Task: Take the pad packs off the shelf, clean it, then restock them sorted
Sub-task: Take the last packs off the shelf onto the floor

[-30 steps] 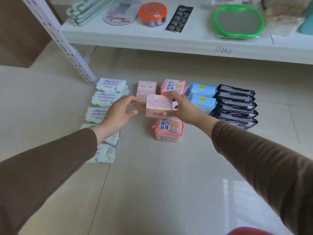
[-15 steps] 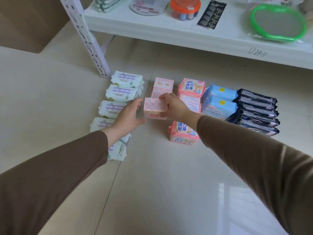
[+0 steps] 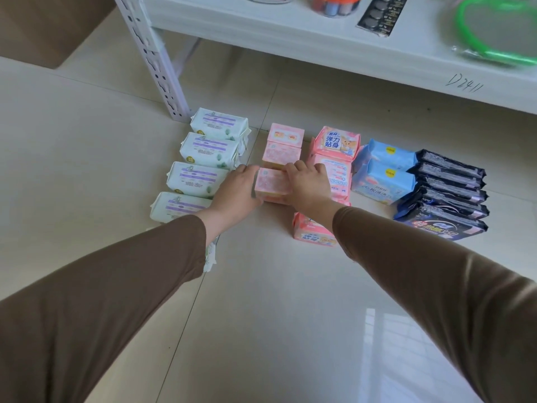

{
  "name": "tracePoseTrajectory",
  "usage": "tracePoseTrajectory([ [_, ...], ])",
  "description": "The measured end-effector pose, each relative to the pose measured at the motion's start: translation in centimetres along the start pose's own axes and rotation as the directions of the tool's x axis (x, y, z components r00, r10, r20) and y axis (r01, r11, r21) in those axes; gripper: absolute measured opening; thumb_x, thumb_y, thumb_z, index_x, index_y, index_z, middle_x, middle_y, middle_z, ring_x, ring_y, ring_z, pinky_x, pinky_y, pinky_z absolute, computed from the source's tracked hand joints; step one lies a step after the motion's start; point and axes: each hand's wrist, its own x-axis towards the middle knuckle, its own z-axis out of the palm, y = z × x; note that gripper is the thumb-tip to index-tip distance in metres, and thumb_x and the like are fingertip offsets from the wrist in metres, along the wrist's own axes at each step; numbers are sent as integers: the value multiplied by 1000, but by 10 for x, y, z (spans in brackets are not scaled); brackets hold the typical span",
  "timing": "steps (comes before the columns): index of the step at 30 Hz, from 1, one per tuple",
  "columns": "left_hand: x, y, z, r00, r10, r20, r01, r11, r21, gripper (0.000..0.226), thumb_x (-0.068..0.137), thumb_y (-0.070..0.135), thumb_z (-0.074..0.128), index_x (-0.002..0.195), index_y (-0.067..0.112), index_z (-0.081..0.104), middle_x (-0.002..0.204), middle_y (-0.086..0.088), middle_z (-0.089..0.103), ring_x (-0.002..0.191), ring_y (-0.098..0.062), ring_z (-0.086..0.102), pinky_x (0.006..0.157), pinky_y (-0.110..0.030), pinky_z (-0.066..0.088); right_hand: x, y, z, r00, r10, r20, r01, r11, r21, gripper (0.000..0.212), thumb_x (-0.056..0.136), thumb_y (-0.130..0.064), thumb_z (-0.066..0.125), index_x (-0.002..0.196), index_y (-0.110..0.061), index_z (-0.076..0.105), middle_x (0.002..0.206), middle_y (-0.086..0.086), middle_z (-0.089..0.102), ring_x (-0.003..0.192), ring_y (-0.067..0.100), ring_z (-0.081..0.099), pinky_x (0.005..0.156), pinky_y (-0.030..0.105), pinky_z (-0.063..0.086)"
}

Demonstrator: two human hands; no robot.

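Pad packs lie in sorted rows on the floor below the white shelf [image 3: 334,56]. A light pink box [image 3: 271,183] rests on the floor in front of a second pink box [image 3: 283,145]. My left hand [image 3: 235,193] presses its left side and my right hand [image 3: 308,184] grips its right side. To the left runs a column of white-green packs [image 3: 209,151]. To the right sit pink bear-print packs [image 3: 337,144], blue packs [image 3: 383,170] and a stack of black packs [image 3: 447,193]. One more pink pack [image 3: 312,232] lies under my right forearm.
The shelf's perforated white post [image 3: 157,62] stands just behind the white-green column. On the shelf board are an orange-lidded jar [image 3: 334,4], a black card of button cells [image 3: 380,14] and a green-rimmed item [image 3: 494,30]. A brown box [image 3: 49,27] stands at far left.
Both hands carried the light pink box down and to the left, from above the bear-print packs to the floor in front of the other pink box. The camera moved closer.
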Motion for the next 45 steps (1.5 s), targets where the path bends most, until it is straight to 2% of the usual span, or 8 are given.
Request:
tracePoseTrajectory([
  [4, 4, 3, 5, 999, 43, 11, -44, 987, 154, 69, 78, 21, 77, 138, 10, 45, 126, -12, 51, 117, -32, 45, 96, -39, 42, 2, 0, 4, 1000, -7, -19, 6, 999, -51, 51, 79, -31, 72, 125, -21, 53, 121, 3, 56, 113, 27, 49, 96, 39, 32],
  [8, 4, -2, 9, 995, 96, -13, -86, 942, 323, 69, 78, 27, 75, 138, 13, 45, 127, -6, 51, 122, -27, 41, 98, -34, 40, 5, 0, 6, 1000, 16, -16, -17, 997, -69, 54, 79, -36, 74, 126, -22, 52, 120, 3, 55, 113, 26, 48, 96, 40, 33],
  [12, 6, -6, 9, 994, 106, -11, -92, 911, 401, 64, 73, 28, 77, 129, 15, 49, 123, -4, 52, 121, -24, 41, 96, -32, 38, 7, 2, 6, 999, 40, -1, -40, 998, -40, 53, 80, -28, 72, 126, -19, 47, 120, 5, 55, 114, 27, 49, 97, 40, 33],
  [20, 9, -5, 10, 996, 94, 9, -89, 901, 424, 62, 72, 27, 77, 126, 15, 50, 124, -3, 53, 122, -24, 42, 97, -34, 41, 5, 0, 6, 1000, 22, 0, -22, 1000, 15, 50, 80, -21, 72, 124, -16, 47, 118, 7, 53, 105, 28, 53, 93, 39, 34],
  [27, 9, -3, 10, 996, 90, 12, -86, 894, 440, 66, 73, 30, 78, 130, 15, 47, 125, -3, 52, 123, -24, 41, 98, -33, 40, 4, -2, 1, 1000, 19, 20, -20, 1000, 20, 52, 81, -18, 69, 127, -15, 44, 121, 7, 51, 107, 28, 52, 96, 39, 35],
  [37, 1, 4, 1, 995, 88, 39, -96, 898, 429, 73, 74, 28, 77, 138, 15, 44, 132, -3, 50, 127, -23, 40, 101, -34, 39, -21, 16, -18, 999, 16, -41, -13, 996, 84, 50, 88, -36, 66, 132, -21, 47, 131, 3, 52, 119, 27, 47, 102, 42, 34],
  [41, -11, 30, -22, 993, 78, 84, -106, 902, 418, 78, 76, 28, 77, 143, 14, 40, 138, -3, 47, 131, -23, 39, 105, -36, 38, -49, 34, -56, 999, 5, 35, -10, 992, 124, 64, 88, -48, 66, 142, -24, 42, 143, 1, 47, 128, 27, 43, 107, 46, 33],
  [45, -26, 78, -67, 991, 66, 117, -108, 908, 405, 76, 75, 26, 76, 142, 14, 41, 141, -3, 46, 133, -23, 39, 106, -34, 36, -79, 52, -120, 995, 21, 95, -32, 993, 116, 75, 86, -50, 68, 148, -25, 34, 148, 1, 43, 133, 28, 39, 107, 46, 33],
])
